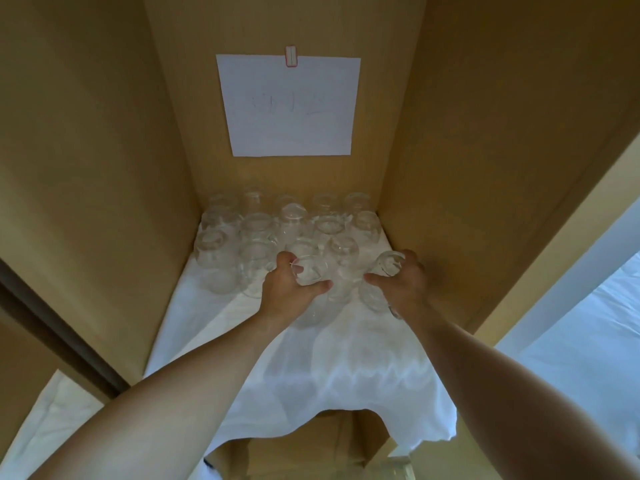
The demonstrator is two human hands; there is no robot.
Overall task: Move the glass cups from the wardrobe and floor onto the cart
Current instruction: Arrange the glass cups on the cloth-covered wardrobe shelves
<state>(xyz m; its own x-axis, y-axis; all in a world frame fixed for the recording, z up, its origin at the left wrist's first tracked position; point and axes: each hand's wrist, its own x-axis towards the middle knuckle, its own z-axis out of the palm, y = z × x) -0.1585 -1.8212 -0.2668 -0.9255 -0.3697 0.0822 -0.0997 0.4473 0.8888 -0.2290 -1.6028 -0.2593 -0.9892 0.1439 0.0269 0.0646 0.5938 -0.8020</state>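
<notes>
**Both hands on glasses inside the wardrobe**

Two clear, rounded glass cups gripped at the front of the cluster: one (308, 271) wrapped by the left hand (289, 289), another (389, 266) at three o'clock of it clasped by the right hand (403, 280). Behind, toward twelve o'clock, more upturned clear glass cups (256, 226) in rows on a rumpled white cloth (311, 375). Around all, light-brown wooden wardrobe walls (104, 168); on the back panel, a white paper sheet (289, 105), faint writing unreadable.

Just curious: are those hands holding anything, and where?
Yes. Left hand wraps one glass cup near its rim; right hand holds another cup the same way.
</notes>
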